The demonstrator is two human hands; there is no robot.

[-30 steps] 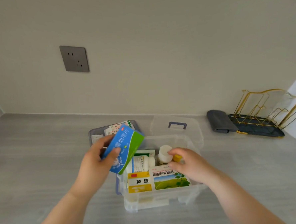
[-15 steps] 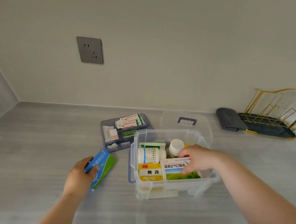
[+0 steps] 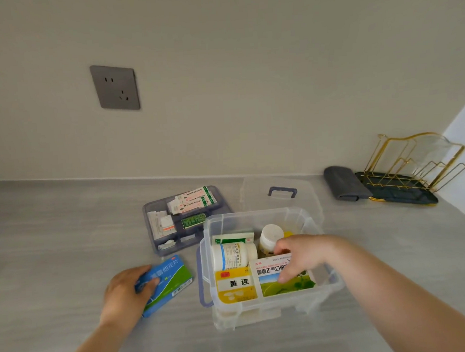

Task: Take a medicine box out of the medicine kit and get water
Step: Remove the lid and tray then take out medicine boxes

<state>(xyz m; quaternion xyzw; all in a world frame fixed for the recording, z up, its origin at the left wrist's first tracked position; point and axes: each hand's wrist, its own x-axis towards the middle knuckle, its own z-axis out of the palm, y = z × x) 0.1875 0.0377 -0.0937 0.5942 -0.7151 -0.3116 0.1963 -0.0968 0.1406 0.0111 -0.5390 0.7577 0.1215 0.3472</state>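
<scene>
A clear plastic medicine kit [image 3: 213, 222] stands open on the grey counter, holding boxes and white bottles. My left hand [image 3: 127, 293] rests on a blue and green medicine box [image 3: 172, 277] that lies flat on the counter left of the kit. My right hand [image 3: 301, 256] is inside the kit, with thumb and fingers pinching the top edge of a white, red and green medicine box [image 3: 270, 274]. Beside that box stands a yellow box [image 3: 235, 283]. A white bottle [image 3: 230, 255] lies on its side and another white bottle [image 3: 269, 234] stands upright behind my fingers.
The kit's blue inner tray [image 3: 157, 207] with small packets sits behind the kit on the left. Its clear lid with a blue handle [image 3: 281, 192] lies behind it. A folded grey cloth [image 3: 340, 182] and a gold wire rack on a dark tray [image 3: 406, 181] are at the back right.
My left hand carried the blue and green box out of the kit and down to the counter on the left. My right hand shifted from the yellow-capped bottle to the white and green box.
</scene>
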